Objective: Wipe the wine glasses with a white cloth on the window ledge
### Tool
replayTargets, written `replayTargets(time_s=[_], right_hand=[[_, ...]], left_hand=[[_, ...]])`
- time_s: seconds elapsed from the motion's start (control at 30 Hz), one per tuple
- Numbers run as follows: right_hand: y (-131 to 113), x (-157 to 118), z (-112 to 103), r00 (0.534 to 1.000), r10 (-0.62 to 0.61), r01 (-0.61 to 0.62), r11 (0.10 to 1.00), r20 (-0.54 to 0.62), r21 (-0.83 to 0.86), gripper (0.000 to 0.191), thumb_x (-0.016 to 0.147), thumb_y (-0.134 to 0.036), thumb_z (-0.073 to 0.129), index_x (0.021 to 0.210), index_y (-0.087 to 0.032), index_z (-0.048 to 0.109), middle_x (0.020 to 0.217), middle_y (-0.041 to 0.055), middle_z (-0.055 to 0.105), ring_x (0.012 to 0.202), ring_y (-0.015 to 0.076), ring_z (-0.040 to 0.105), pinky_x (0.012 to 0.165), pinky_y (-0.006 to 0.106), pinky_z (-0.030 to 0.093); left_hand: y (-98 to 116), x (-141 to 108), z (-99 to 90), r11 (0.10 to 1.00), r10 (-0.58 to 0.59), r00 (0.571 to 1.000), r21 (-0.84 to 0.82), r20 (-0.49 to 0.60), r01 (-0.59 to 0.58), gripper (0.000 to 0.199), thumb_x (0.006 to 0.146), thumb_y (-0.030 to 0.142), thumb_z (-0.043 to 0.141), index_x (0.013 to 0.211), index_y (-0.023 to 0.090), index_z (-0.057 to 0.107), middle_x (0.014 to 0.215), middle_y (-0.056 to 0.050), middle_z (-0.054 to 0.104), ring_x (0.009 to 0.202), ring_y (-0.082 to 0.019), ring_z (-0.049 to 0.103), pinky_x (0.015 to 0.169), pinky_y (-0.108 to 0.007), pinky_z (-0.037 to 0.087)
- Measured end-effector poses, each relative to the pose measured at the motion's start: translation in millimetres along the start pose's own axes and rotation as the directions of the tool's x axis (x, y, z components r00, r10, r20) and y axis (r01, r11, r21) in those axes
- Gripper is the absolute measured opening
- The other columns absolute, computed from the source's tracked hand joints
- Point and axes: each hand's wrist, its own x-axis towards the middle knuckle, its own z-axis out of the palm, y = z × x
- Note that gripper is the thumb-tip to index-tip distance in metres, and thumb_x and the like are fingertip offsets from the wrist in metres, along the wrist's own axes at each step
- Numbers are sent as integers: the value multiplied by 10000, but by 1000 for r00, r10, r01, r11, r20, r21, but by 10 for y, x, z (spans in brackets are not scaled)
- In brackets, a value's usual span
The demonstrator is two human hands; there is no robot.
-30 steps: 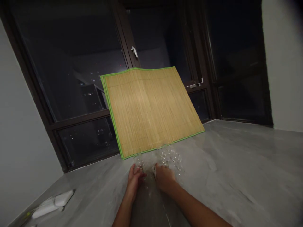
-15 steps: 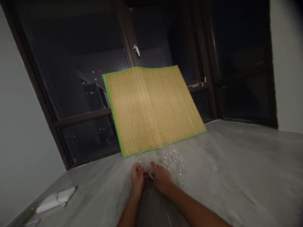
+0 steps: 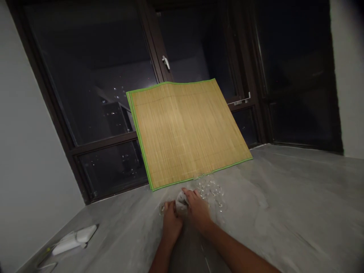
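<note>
Side by side at the near edge of the grey stone ledge (image 3: pixel 270 212), my two hands work close together. Fingers of my left hand (image 3: pixel 172 223) are closed round a small clear glass (image 3: pixel 162 208), whose rim shows at the left of the fingertips. My right hand (image 3: pixel 199 212) grips a crumpled white cloth or tissue (image 3: pixel 181 202) between the hands; its exact kind is unclear. Just beyond my right hand, several clear glasses (image 3: pixel 212 189) are clustered on the ledge. How far the cloth touches the held glass is hidden by my fingers.
A green-edged bamboo mat (image 3: pixel 187 132) leans against the dark-framed window (image 3: pixel 104 138) behind the glasses. A white device with a cord (image 3: pixel 75 240) lies on the ledge at the left. Pale walls (image 3: pixel 25 151) flank the window.
My left hand has turned over and come nearer, tipping the glass to the left. My right hand has risen slightly, and more of the white cloth shows. The view has shifted a little.
</note>
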Motion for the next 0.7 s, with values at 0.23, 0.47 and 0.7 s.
replayTargets(time_s=[0.23,0.47,0.7], right_hand=[[-3,11,30,998,69,-69,996,-9,-59,657,804,-46,382,1441,-206,411,1231,78,621,1162,221,509,890,273,412],[-3,-45,102,998,-41,37,997,56,66,693,763,-80,454,1448,-162,385,1237,109,606,1132,228,546,942,290,401],[-21,-147,170,995,-84,60,942,59,331,679,869,-288,506,1495,-156,278,1282,128,575,1175,229,537,1041,342,376]], left_hand=[[-22,-2,-69,986,-115,988,106,-106,126,466,664,27,427,1079,198,551,1088,-77,554,1049,-193,537,937,-284,421],[-21,1,-54,981,-180,968,45,-174,190,431,711,84,448,1127,185,500,1068,-73,518,982,-187,551,904,-284,438],[-7,6,-124,983,-179,973,13,-149,183,405,702,99,489,1095,191,525,1063,-68,504,970,-184,544,895,-279,440]])
